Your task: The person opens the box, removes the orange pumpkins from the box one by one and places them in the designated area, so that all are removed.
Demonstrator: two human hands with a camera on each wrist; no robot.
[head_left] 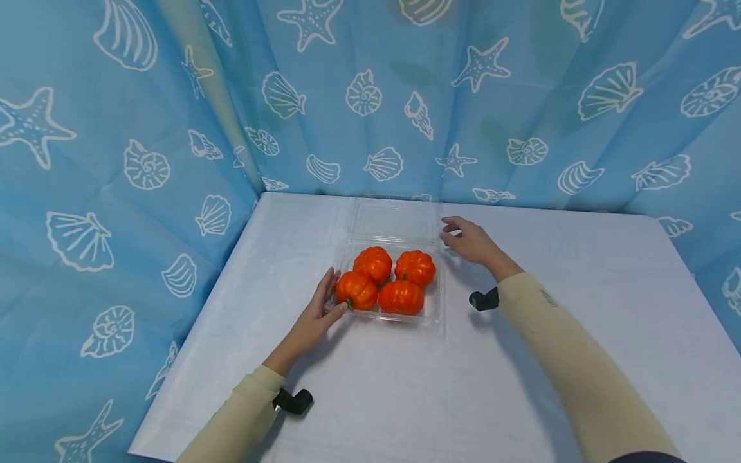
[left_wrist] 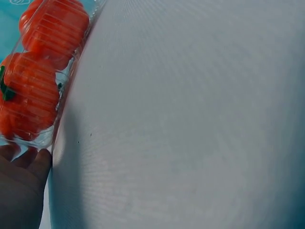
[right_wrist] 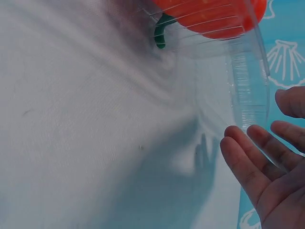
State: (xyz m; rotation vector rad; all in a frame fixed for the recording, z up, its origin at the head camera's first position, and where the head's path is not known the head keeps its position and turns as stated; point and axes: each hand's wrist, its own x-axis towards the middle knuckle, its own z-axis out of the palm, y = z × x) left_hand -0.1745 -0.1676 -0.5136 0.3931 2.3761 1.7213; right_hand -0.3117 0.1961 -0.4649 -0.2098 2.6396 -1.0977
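Observation:
A clear plastic clamshell container [head_left: 432, 306] sits on the table with its lid [head_left: 395, 218] folded back toward the curtain. Inside it lie several small orange pumpkins [head_left: 402, 297] with green stems. My left hand [head_left: 315, 316] rests against the container's left side, fingers along the wall and thumb by the front left corner. In the left wrist view its fingertips [left_wrist: 43, 156] meet the container's end. Near the right edge of the lid, my right hand [head_left: 471, 242] hovers with loosely bent fingers. The right wrist view shows nothing held in that hand [right_wrist: 271, 167].
A white cloth covers the table [head_left: 556, 334]. Blue curtains [head_left: 324, 128] with white shells and starfish hang behind and at the left. Black wrist mounts [head_left: 294, 402] are worn over the beige sleeves [head_left: 570, 347].

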